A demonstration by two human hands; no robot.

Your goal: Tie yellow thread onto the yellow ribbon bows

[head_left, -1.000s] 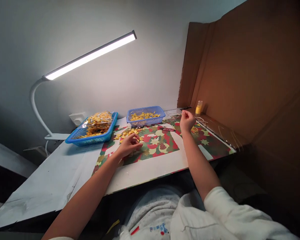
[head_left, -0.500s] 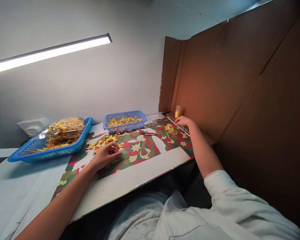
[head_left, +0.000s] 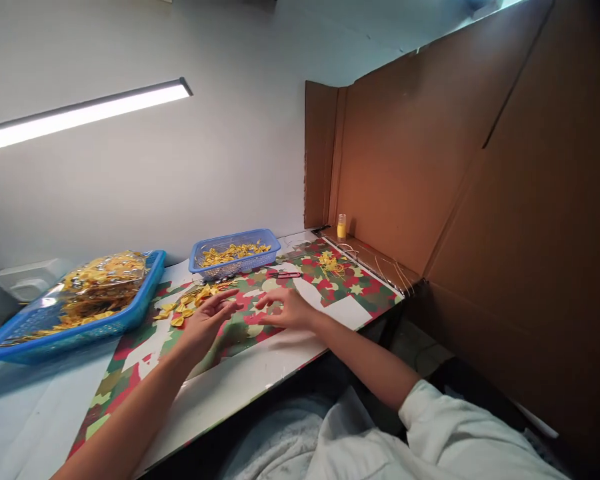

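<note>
Over the patterned board, my left hand [head_left: 207, 327] is held palm inward with fingers stretched and apart. I make out nothing between them. Facing it across a small gap is my right hand [head_left: 291, 310], fingers curved, thumb and forefinger apart, and no held thing shows. Just beyond my left hand lies a loose pile of yellow ribbon bows [head_left: 185, 307] with thin stems. Pink-handled thread snips [head_left: 284, 275] rest farther back. To their right is a tangle of yellow thread scraps [head_left: 331, 265].
A blue basket [head_left: 275, 245] of yellow bows stands against the wall. At left, a larger blue basket [head_left: 153, 280] holds a plastic bag [head_left: 105, 273] of bows. A small bottle [head_left: 341, 228] with yellow contents stands by the cardboard partition [head_left: 395, 167]. Pale strands [head_left: 380, 263] lie along the board's right edge.
My right hand has come back from the board's far right, near the bottle, to the middle opposite my left hand. The left hand's fingers have straightened. The view has shifted slightly right.
</note>
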